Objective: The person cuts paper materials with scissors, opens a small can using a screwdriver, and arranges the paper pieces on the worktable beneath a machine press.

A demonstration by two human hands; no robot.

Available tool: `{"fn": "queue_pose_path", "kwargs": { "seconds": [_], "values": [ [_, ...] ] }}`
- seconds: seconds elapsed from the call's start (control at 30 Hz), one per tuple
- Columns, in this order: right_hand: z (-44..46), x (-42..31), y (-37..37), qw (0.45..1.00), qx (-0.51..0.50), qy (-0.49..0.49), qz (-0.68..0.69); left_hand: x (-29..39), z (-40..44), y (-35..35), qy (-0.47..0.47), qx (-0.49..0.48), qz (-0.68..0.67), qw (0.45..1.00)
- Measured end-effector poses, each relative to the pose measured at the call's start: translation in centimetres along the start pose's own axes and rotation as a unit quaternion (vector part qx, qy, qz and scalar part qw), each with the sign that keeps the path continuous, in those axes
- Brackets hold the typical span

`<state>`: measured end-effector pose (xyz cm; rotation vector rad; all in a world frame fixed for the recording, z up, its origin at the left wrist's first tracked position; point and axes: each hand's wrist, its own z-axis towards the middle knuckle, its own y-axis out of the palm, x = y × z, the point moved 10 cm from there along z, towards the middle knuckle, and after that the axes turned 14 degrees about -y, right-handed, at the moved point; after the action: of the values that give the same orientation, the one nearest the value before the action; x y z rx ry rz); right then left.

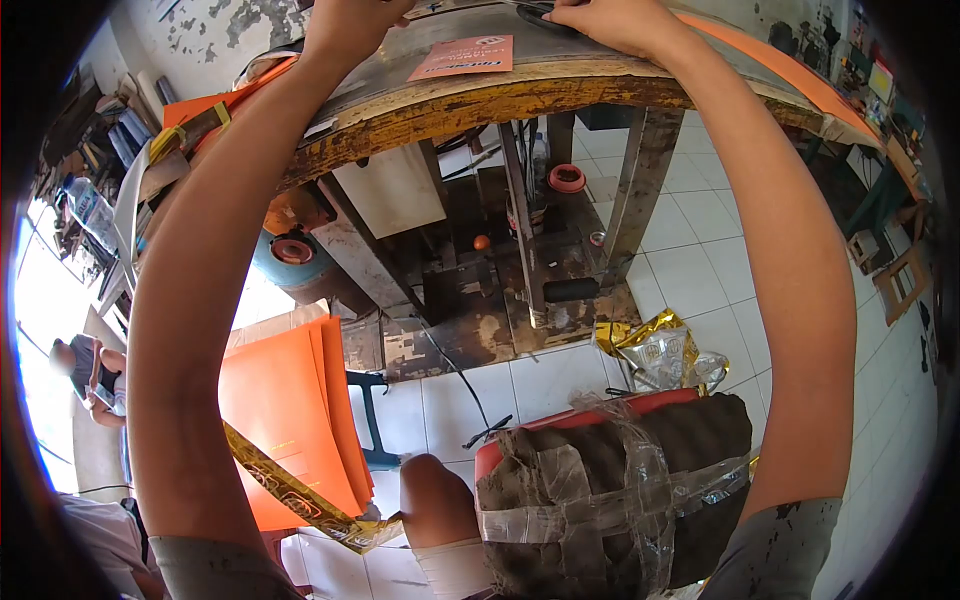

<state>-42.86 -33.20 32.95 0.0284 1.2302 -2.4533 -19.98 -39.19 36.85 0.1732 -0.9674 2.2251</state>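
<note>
My left hand (362, 18) is at the top edge over the worktable (420, 95), its fingers curled and partly cut off; what it holds is out of sight. To the right, my right hand (612, 22) has its thumb and fingers pressed together beside a dark curved object (536, 13), and its grip is too small to make out. Between and below the hands, an orange printed card (464, 57) lies flat near the table's front edge.
Orange sheets (290, 420) and a gold strip (290, 490) are at lower left. A taped brown cushion (615, 490) sits below, near crumpled gold wrapping (665, 350). A blue-green cylinder (300, 268) stands under the table. Another person (95, 375) is at far left.
</note>
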Motion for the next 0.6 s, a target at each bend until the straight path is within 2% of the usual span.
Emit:
{"fn": "queue_pose_path", "kwargs": {
  "seconds": [0.23,0.27,0.43,0.6],
  "values": [
    [-0.07,0.01,-0.08,1.0,0.019,-0.019,0.014,-0.02,-0.12,-0.11,0.002,-0.001,-0.025,1.0],
    [-0.09,0.0,-0.07,1.0,0.019,-0.014,0.019,-0.05,-0.15,-0.14,-0.027,-0.006,0.003,1.0],
    [-0.61,-0.18,-0.28,0.999,0.001,0.026,0.033,-0.33,-0.15,0.23,-0.044,-0.024,-0.028,0.998],
    [0.01,0.34,-0.21,1.0,0.011,-0.015,0.01,0.47,-0.96,0.2,-0.032,-0.025,-0.039,0.998]
  ]
}}
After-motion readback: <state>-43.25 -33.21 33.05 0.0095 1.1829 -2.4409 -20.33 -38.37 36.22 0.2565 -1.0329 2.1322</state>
